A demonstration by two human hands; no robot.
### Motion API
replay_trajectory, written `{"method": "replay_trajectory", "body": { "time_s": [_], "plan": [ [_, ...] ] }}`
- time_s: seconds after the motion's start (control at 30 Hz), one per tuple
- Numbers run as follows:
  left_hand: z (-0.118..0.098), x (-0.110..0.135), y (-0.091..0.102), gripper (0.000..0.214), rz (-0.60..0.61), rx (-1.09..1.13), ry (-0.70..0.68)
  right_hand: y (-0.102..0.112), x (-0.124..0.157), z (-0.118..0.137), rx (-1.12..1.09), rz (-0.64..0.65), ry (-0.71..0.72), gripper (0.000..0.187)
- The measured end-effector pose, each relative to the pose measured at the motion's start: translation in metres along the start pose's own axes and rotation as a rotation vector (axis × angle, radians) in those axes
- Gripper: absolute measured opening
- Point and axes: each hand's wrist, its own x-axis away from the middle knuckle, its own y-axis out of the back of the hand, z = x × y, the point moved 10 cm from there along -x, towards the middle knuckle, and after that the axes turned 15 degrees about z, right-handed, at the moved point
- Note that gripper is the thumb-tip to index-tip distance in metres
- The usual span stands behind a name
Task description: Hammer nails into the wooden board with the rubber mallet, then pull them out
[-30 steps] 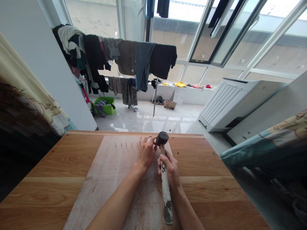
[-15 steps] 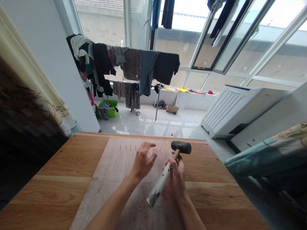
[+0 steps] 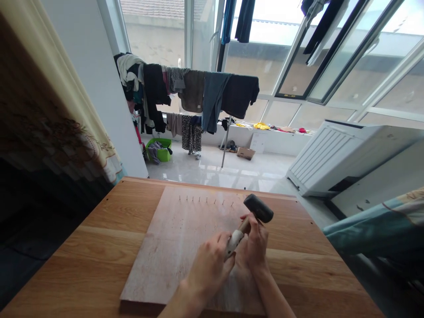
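Note:
My right hand is closed round the pale handle of a hammer, just below its black head, which points up and to the right. My left hand curls over the lower part of that same handle, right beside the right hand. Both hands hover over a pale wooden board lying on a wooden table. A row of several small nails stands upright along the board's far edge, ahead of the hammer head.
Beyond the table's far edge lie a shiny floor, a clothes rack hung with garments and a green basket. A white slatted unit stands at the right. Curtains hang at the left and lower right.
My left hand pulled back from the nail row and came down onto the hammer handle. The hammer head swung from over the nails out to the right. The view shifted left.

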Motion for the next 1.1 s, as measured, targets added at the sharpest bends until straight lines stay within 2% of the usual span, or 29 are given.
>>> {"method": "replay_trajectory", "body": {
  "time_s": [0.1,0.2,0.33,0.5,0.6,0.8,0.93,1.03,1.1],
  "plan": [
    [-0.001,0.013,0.003,0.022,-0.017,0.035,0.007,0.008,0.005,0.003,0.065,-0.07,0.031,0.056],
    [-0.002,0.024,0.007,0.018,-0.031,0.02,0.002,0.02,0.01,0.006,0.074,-0.187,0.068,0.061],
    [0.002,0.033,0.012,0.019,-0.048,-0.054,0.039,0.046,0.015,0.014,0.012,-0.413,0.168,0.041],
    [0.01,0.036,0.001,0.021,0.07,-0.121,0.071,0.07,0.018,0.021,0.021,-0.574,0.259,0.016],
    [0.014,0.037,-0.003,0.021,0.094,-0.104,0.089,0.075,0.018,0.018,0.058,-0.607,0.264,0.014],
    [0.014,0.039,-0.002,0.024,0.087,-0.202,0.104,0.071,0.016,0.014,0.099,-0.578,0.245,0.016],
    [0.009,0.043,0.003,0.025,0.042,-0.255,0.039,0.069,0.018,0.017,0.131,-0.584,0.243,0.015],
    [0.012,0.055,0.024,0.025,-0.055,-0.299,-0.05,0.069,0.019,0.024,0.169,-0.596,0.249,0.016],
    [0.029,0.071,0.051,0.027,-0.186,-0.369,-0.063,0.071,0.016,0.03,0.2,-0.585,0.246,0.017]
  ]
}}
